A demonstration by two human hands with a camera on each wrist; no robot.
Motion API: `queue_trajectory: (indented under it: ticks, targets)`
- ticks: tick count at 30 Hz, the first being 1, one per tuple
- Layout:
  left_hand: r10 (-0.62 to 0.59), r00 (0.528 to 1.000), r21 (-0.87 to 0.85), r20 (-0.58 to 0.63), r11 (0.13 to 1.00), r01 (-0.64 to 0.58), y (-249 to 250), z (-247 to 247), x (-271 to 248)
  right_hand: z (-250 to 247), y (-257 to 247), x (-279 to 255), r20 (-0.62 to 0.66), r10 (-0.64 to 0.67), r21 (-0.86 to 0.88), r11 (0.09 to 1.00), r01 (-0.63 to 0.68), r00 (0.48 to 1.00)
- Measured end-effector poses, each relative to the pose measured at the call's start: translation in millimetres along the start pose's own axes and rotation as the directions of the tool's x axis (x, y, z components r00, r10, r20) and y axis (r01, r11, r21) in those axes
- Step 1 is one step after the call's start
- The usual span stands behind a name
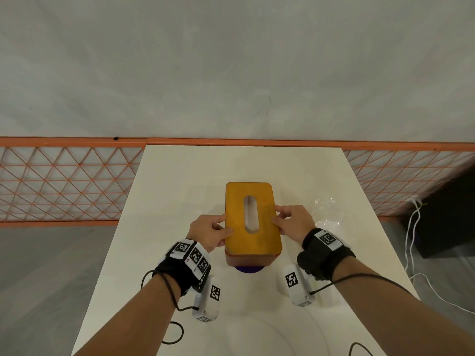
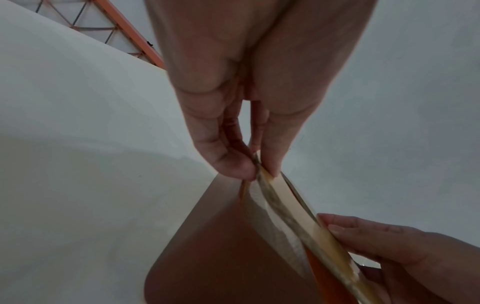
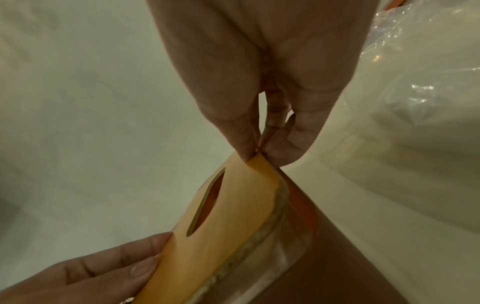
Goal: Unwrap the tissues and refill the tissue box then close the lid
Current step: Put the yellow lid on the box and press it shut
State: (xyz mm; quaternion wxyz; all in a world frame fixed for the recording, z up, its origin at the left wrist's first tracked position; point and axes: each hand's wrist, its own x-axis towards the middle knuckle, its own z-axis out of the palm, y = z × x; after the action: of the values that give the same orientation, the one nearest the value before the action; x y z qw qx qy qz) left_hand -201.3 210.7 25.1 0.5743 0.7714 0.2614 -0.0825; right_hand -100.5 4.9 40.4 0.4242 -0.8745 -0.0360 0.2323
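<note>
An orange-brown tissue box (image 1: pixel 250 259) stands mid-table, long side running away from me. Its yellow wooden lid (image 1: pixel 264 235) with an oval slot sits over the top. My left hand (image 1: pixel 210 232) pinches the lid's left long edge and my right hand (image 1: pixel 293 222) pinches the right one. In the left wrist view the thumb and fingers of the left hand (image 2: pixel 257 170) clamp the lid (image 2: pixel 293 209), which is slightly raised above the box (image 2: pixel 221 257), with white tissue (image 2: pixel 272 226) in the gap. The right hand (image 3: pixel 257 154) holds the lid (image 3: pixel 228 226) the same way.
Crumpled clear plastic wrap (image 1: pixel 329 211) lies on the white table (image 1: pixel 180 176) right of the box. A blue object (image 1: pixel 248 269) peeks out under the box's near end. An orange lattice fence (image 1: pixel 64 181) runs behind the table. White cables (image 1: pixel 411 240) hang off to the right.
</note>
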Motion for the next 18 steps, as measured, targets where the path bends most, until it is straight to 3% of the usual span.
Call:
queue_trajectory:
  ticks: [6, 18]
  targets:
    - [0.012, 1.0, 0.026, -0.005, 1.0, -0.012, 2.7, 0.4, -1.6, 0.8, -1.7, -1.6, -0.028, -0.039, -0.089, 0.995, 0.036, 0.999]
    - [0.034, 0.999, 0.088, -0.042, 0.996, -0.03, 3.4, 4.8, -5.7, 3.3, -0.3, -2.7, -0.059, -0.052, -0.075, 0.996, 0.047, 0.997]
